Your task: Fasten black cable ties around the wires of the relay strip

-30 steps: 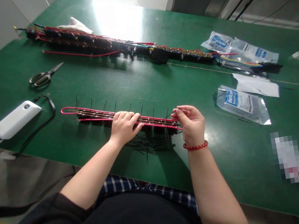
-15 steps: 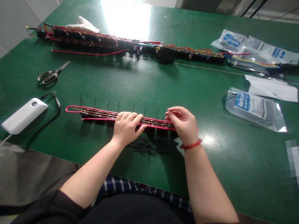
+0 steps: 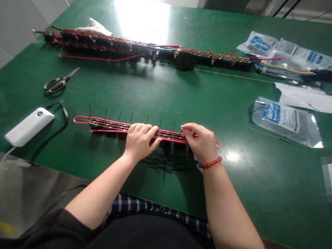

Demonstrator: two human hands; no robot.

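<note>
Red-sheathed wire and black blocks form the long, narrow wired strip (image 3: pixel 106 128) that lies under both grips, running lengthwise across the bench. The left grip (image 3: pixel 139 142) rests spread across the strip, its curved fingers pressing down without clenching. The right grip (image 3: pixel 201 142) pinches the strip's near end between thumb and fingertips, though what lies exactly between them is hidden. A bracelet of red beads (image 3: pixel 210 163) circles the right wrist.

Thin black leads (image 3: pixel 131 117) stand up at intervals along the strip's far edge, while a loose heap of thin black wire pieces (image 3: pixel 172 163) lies against its near side. The red wire loop (image 3: pixel 82 119) closes the far end, and a second red curve (image 3: pixel 217 145) shows beyond the right grip.

Judging by how things lie, this strip looks only partly worked: its upright leads remain free. Farther up the green-topped bench (image 3: pixel 220 90), a long black-and-red wired chain (image 3: pixel 154 52) looks more complete, with coloured wires running to its end.

Around them lie steel scissors with dark handles (image 3: pixel 57 84), a white power bank (image 3: pixel 29 127) with a black cable (image 3: pixel 63 120), and a clear printed plastic bag (image 3: pixel 287 123).
</note>
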